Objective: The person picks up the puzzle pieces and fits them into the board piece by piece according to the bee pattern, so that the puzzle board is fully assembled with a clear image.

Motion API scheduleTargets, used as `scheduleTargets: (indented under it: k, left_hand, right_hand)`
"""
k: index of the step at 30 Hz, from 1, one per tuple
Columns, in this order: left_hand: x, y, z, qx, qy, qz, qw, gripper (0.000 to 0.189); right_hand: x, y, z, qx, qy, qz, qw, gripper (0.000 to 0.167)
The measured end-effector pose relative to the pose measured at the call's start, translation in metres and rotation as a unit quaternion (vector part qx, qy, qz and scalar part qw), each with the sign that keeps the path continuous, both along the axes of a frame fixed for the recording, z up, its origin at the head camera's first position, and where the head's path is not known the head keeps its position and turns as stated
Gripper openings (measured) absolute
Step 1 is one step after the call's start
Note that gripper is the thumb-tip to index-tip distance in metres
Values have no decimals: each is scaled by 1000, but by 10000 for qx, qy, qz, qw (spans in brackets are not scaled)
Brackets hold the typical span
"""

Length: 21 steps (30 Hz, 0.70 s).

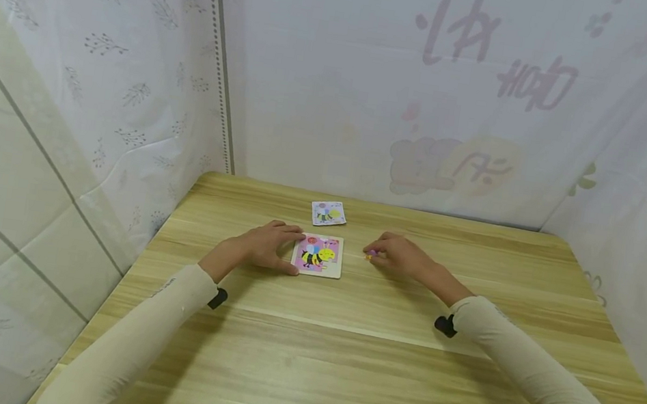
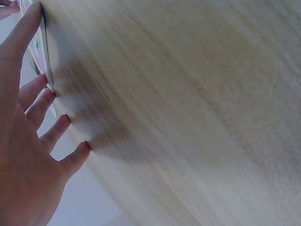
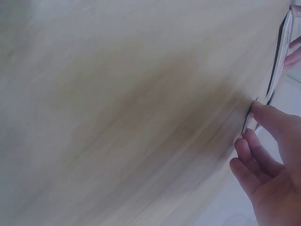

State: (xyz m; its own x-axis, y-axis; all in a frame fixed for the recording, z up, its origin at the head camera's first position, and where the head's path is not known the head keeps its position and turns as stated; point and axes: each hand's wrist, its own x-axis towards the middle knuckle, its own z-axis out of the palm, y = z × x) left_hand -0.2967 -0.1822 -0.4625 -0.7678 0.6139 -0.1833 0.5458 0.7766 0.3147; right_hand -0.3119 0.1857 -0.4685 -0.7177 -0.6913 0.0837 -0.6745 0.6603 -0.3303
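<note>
A square jigsaw puzzle board (image 1: 332, 272) with a yellow-and-black bee on pink lies flat on the table; its lower right corner shows bare, pale backing. My left hand (image 1: 269, 246) holds the board along its left side, thumb at the near corner and fingertips at the far one. To the right of the board, my right hand (image 1: 405, 256) pinches a small purple-and-yellow puzzle piece (image 1: 373, 254) between thumb and fingers, low over the wood. In the right wrist view the piece (image 3: 249, 123) appears edge-on, partly covered by the fingertips.
Behind the board lies a square picture card (image 1: 328, 214) with a similar bee. The wood-grain table (image 1: 300, 371) extends toward me and to both sides. Printed cloth curtains (image 1: 328, 78) hang behind and beside it. Black straps circle both wrists.
</note>
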Motion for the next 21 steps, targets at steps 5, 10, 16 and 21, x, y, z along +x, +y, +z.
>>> scheduleTargets:
  k: [5, 10, 16, 21]
  left_hand:
    - [1, 1, 2, -1, -43, 23, 10000, 94]
    - [1, 2, 3, 33, 9, 17, 10000, 93]
    - [0, 1, 2, 89, -4, 25, 10000, 93]
    - [1, 1, 3, 85, -47, 61, 9999, 93]
  right_hand:
    - [2, -7, 2, 24, -40, 37, 10000, 21]
    - [3, -15, 4, 30, -32, 77, 10000, 20]
    - [6, -25, 5, -132, -103, 146, 9998, 21]
    - [9, -33, 6, -238, -134, 316, 9991, 21]
